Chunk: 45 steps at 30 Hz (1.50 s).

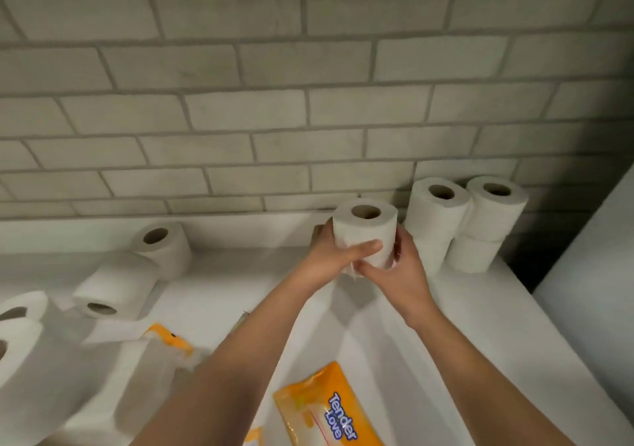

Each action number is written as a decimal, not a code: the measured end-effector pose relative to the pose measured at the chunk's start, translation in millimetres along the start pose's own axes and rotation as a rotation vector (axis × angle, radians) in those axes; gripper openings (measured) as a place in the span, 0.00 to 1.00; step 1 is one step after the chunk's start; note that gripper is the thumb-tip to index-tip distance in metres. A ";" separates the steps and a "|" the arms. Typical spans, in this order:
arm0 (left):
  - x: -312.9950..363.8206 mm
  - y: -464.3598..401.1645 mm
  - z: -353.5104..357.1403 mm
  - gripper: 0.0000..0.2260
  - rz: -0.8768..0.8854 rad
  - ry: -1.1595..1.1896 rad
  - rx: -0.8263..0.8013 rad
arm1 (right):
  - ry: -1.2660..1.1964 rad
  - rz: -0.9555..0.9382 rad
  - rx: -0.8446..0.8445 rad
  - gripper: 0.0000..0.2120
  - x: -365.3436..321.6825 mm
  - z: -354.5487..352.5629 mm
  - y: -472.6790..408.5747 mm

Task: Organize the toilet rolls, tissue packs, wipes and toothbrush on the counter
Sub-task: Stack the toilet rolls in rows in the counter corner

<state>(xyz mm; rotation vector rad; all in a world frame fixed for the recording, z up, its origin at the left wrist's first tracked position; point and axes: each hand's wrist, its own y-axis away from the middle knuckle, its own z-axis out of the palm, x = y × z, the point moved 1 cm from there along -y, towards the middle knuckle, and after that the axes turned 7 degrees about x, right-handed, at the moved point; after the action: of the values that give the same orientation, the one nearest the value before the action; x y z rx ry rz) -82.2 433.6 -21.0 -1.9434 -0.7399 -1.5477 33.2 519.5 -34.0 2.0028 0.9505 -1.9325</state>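
Both hands hold one white toilet roll (364,226) upright, just above the white counter (480,325) near the back wall. My left hand (338,257) wraps its front and left side; my right hand (398,272) grips its right side and base. Two stacks of toilet rolls stand at the back right: one (434,221) right beside the held roll, another (487,219) by the corner. More rolls lie loose on the left (113,289), (163,248), (20,353). An orange wipes pack (326,414) lies at the near edge, an orange-and-white tissue pack (161,346) to its left.
A grey brick-tile wall (308,102) runs behind the counter. A white panel (590,291) stands past a dark gap on the right. A loose strip of paper (113,330) trails from one of the left rolls. No toothbrush can be made out.
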 end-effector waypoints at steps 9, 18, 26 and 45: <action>-9.2 -66.5 17.0 0.33 0.050 -0.077 -0.032 | 0.012 -0.051 0.244 0.36 20.9 0.7 -54.7; -30.7 -86.0 21.0 0.32 0.092 -0.073 -0.047 | 0.142 -0.008 0.348 0.49 52.7 12.6 -68.2; -41.1 -87.6 14.7 0.27 0.110 -0.120 -0.048 | 0.144 -0.014 0.356 0.45 65.5 13.8 -69.7; -43.7 -89.8 19.1 0.27 0.100 -0.110 -0.046 | 0.211 0.010 0.396 0.46 66.8 15.5 -68.8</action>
<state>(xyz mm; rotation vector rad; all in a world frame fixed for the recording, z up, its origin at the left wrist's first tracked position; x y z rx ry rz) -141.0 506.4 -60.7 -2.0805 -0.6463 -1.4197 -22.6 584.4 -79.9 2.4607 0.6303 -2.0642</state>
